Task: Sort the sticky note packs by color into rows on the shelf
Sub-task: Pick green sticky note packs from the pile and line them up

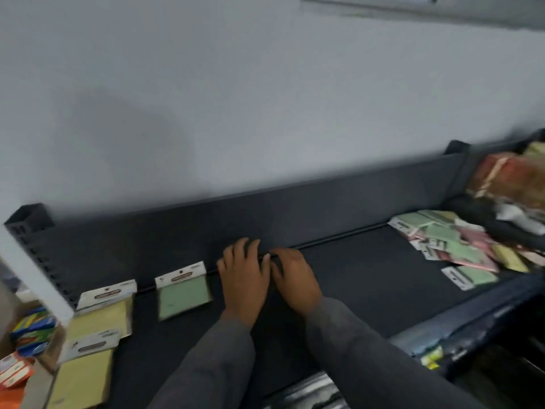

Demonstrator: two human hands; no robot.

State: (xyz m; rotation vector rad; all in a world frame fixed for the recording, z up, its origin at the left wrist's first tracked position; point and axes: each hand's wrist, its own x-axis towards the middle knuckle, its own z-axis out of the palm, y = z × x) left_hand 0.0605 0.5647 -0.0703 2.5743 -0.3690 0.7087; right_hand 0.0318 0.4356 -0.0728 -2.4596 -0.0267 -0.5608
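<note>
Sticky note packs (454, 249) piled right; both hands (265, 276) flat, fingers straight, on shelf (354, 278)

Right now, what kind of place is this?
Probably a stationery shop or stockroom. A dark metal shelf holds sticky note packs with hang tabs: a yellow pack, a green pack and a mixed pile.

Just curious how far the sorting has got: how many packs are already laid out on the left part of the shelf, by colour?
Yellow packs: 2, rear one and near one, in one row.
Green pack: 1.
Total: 3.
The mixed pile at the right is too jumbled to count.
</note>
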